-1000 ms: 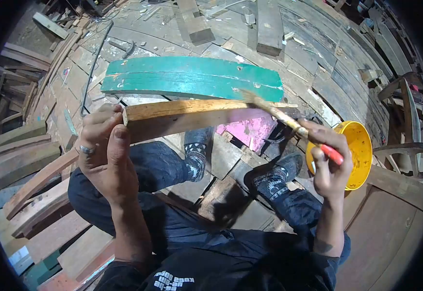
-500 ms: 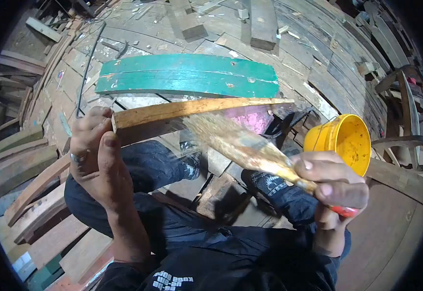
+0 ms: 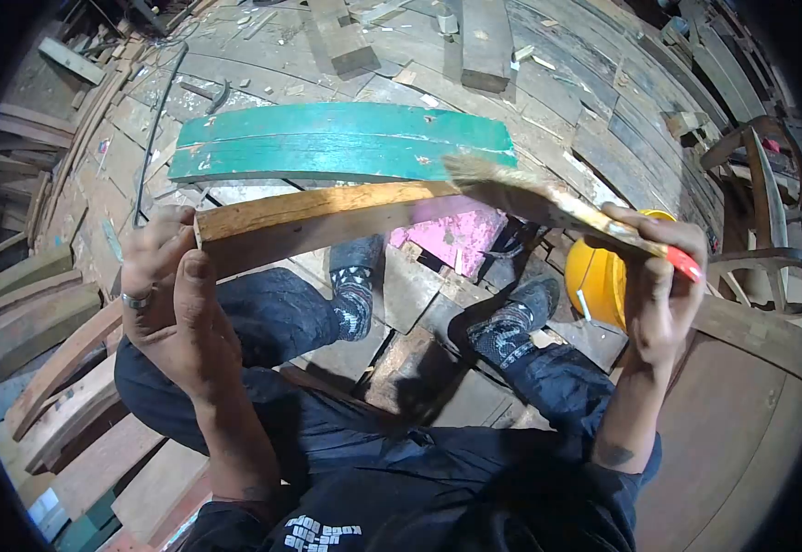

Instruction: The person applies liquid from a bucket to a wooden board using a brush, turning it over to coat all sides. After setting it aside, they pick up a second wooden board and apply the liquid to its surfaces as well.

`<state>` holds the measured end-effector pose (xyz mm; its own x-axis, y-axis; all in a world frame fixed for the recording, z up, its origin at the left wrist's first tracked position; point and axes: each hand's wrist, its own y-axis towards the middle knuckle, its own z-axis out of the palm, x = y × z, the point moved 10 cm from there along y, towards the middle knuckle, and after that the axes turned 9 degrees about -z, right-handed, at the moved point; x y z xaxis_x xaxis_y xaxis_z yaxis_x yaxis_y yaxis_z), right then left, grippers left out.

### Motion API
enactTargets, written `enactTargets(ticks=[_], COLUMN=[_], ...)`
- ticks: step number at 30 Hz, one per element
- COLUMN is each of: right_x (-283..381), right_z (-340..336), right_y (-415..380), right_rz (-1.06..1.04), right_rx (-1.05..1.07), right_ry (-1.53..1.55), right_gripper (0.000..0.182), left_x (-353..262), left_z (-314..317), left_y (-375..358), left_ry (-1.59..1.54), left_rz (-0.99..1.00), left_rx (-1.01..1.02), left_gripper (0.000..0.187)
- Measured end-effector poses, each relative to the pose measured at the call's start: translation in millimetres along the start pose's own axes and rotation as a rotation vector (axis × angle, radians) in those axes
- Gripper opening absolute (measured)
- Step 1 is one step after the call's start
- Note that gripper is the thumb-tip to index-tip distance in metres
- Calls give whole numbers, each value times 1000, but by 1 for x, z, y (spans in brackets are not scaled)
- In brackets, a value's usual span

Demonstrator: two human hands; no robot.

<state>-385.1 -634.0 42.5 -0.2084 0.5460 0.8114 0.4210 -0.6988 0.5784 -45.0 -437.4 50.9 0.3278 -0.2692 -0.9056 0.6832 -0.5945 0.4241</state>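
Since the earlier frame, the brush [image 3: 571, 207] has been drawn rightward and tilted, from below the middle of the wooden piece [image 3: 327, 204] to its right end; the piece itself has barely been shifted. Nearest, at left centre, the end of the piece is pinched between the thumb and fingers of the left hand [image 3: 176, 340]. At right centre, the brush's red-tipped handle is gripped between the thumb and bent fingers of the right hand [image 3: 663, 304], by which the wood is not held.

The long axis of the piece is laid across the middle of the frame, rising slightly rightward from the left hand, the nearer one. The bristles are pointed left at its right end; whether they touch cannot be told. A yellow bucket [image 3: 603, 276] is partly hidden behind the right hand. Below the piece's right half, a pink sheet [image 3: 442, 241] is seen; beyond, in the upper middle, a green board [image 3: 346, 143] is laid on the floor.
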Motion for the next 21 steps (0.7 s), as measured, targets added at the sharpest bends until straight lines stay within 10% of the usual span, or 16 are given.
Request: enactTargets(ticks=[14,21], right_x=[-26,52], right_z=[7,69], right_y=[-5,-3], right_rz=[148,-244], right_rx=[170,279], right_ry=[-374,-140], right_gripper=[19,20], left_x=[0,4], left_z=[-2,-8], left_y=[0,-1], left_ry=[32,78], left_rz=[1,7], left_rx=[-15,-18], left_gripper=[11,9])
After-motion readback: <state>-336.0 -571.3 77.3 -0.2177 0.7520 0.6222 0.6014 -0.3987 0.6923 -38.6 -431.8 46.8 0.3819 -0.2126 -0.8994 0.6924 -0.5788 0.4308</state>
